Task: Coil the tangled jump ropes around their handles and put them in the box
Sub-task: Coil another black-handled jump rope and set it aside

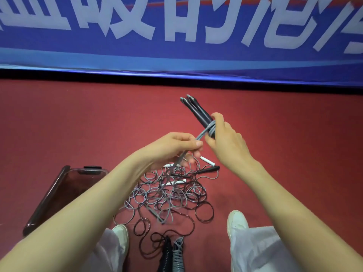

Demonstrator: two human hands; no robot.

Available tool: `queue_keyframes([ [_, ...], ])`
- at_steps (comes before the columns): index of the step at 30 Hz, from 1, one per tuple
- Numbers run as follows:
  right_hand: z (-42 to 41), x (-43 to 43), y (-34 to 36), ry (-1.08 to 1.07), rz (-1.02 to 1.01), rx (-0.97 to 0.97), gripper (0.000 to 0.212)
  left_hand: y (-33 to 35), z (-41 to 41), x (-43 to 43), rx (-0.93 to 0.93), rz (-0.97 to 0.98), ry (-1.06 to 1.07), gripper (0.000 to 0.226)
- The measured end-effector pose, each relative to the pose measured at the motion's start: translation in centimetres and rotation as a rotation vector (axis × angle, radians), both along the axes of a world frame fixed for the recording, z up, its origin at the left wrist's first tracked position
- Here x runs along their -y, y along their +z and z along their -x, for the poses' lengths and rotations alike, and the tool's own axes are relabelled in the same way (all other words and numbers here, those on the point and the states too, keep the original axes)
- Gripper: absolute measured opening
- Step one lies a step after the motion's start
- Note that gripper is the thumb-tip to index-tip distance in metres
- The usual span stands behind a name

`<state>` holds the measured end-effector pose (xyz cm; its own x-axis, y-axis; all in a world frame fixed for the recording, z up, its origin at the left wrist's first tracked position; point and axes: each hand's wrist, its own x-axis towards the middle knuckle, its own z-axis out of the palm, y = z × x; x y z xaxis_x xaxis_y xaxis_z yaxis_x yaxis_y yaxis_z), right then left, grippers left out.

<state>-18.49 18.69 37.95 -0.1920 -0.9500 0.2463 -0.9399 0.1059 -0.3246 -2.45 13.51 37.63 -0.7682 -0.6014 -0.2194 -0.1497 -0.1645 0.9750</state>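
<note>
Head: rope [199, 136], seemingly taut, from left hand [176, 148] to right hand [225, 140].

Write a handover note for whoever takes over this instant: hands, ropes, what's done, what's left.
Left hand: pinches the grey rope, which runs taut up to the handles.
Right hand: grips the dark handles, a few turns of rope wound on them.
Tangled pile: on the red floor between the feet.
Two coiled ropes: on the floor by the feet, not boxed.
Box: at left; no rope visible inside.
Left: finish this coil, coil the rest, box everything.
</note>
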Motion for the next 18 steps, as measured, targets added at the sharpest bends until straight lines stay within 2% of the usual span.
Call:
queue_keyframes([
  [3,-0.4,0.1,0.2,0.05,0.118,0.154,0.044,0.0,0.0,0.0,-0.095,-0.026,0.07,0.014],
  [6,-0.7,0.3,0.4,0.041,0.18,0.199,0.043,0.0,0.4,-0.1,-0.126,0.053,0.223,0.015],
  [8,-0.7,0.5,0.4,0.008,0.172,0.215,0.045,0.0,0.7,0.0,-0.092,0.132,0.288,0.024],
  [10,-0.6,0.6,0.5,0.001,0.161,0.279,0.044,-0.2,0.8,0.0,-0.083,0.129,0.278,0.037],
  [12,-0.5,0.7,0.7,0.045,0.126,0.428,0.04,-0.3,0.7,0.0,-0.117,0.074,0.267,0.034],
  [15,-0.1,0.3,1.2,0.182,-0.014,0.735,0.039,-0.2,-0.1,0.8,-0.161,0.037,0.311,0.013],
  [18,0.1,-0.2,1.4,0.292,-0.2,1.022,0.045,-0.4,-0.5,1.2,-0.189,0.032,0.334,0.017],
])
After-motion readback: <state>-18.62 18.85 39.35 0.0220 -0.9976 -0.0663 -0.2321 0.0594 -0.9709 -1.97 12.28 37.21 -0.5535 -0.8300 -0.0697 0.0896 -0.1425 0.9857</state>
